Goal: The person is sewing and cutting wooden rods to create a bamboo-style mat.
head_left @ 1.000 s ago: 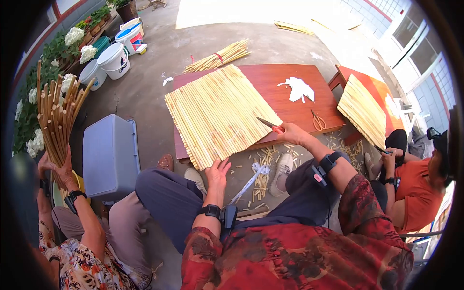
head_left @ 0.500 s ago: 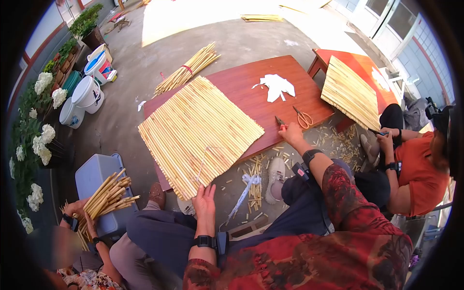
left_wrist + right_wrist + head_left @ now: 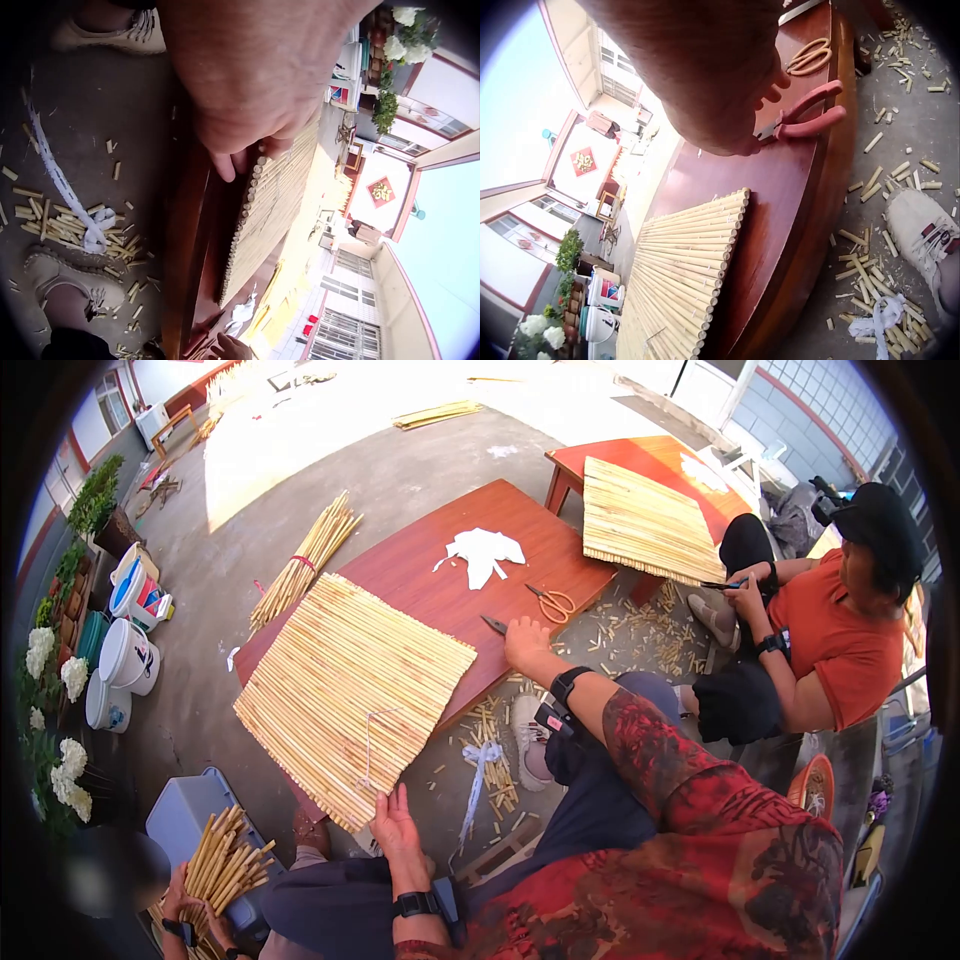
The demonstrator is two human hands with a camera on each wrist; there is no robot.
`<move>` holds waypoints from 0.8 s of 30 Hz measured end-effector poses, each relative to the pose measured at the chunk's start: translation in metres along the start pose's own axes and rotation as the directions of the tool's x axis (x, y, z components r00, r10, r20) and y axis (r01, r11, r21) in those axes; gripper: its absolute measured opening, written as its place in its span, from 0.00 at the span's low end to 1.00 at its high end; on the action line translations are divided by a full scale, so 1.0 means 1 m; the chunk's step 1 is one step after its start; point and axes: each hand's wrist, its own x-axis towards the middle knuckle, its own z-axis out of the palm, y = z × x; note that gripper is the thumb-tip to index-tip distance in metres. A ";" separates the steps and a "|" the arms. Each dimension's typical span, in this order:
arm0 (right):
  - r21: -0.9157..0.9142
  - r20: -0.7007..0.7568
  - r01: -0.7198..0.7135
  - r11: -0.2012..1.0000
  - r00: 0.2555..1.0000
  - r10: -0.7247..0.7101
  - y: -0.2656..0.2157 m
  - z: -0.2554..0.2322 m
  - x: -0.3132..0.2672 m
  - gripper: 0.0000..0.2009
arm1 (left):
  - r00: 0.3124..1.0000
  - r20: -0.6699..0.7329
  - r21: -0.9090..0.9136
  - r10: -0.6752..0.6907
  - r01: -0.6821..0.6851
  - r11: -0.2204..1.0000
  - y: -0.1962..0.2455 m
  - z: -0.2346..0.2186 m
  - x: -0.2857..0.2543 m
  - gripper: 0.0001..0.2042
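A mat of pale sticks [image 3: 350,680] lies on a red-brown table [image 3: 450,595], with its near corner over the edge. My left hand [image 3: 390,825] touches that near edge with straight fingers; in the left wrist view the fingertips [image 3: 240,161] press on the stick ends [image 3: 259,195]. My right hand [image 3: 525,642] rests on the bare table right of the mat and pinches red-handled pliers [image 3: 810,116] near their head. The pliers lie flat on the wood, with their tip [image 3: 493,624] showing past the hand.
Orange scissors [image 3: 553,602] and white scraps [image 3: 483,550] lie on the table. A second mat [image 3: 640,520] covers another table beside a person in orange [image 3: 840,630]. Another person's hands hold a stick bundle [image 3: 220,865] near a grey box [image 3: 180,815]. Cut pieces and white ribbon [image 3: 475,780] litter the ground.
My right hand moved off the mat to the bare table and lowered the pliers onto it. The person at lower left brought the stick bundle down. My left hand stayed at the mat's edge.
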 end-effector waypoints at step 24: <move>0.336 -0.262 0.878 0.341 0.435 -0.861 -0.147 -0.036 -0.208 0.08 | 0.941 0.228 0.458 0.250 -0.330 0.825 0.103 0.066 -0.132 0.18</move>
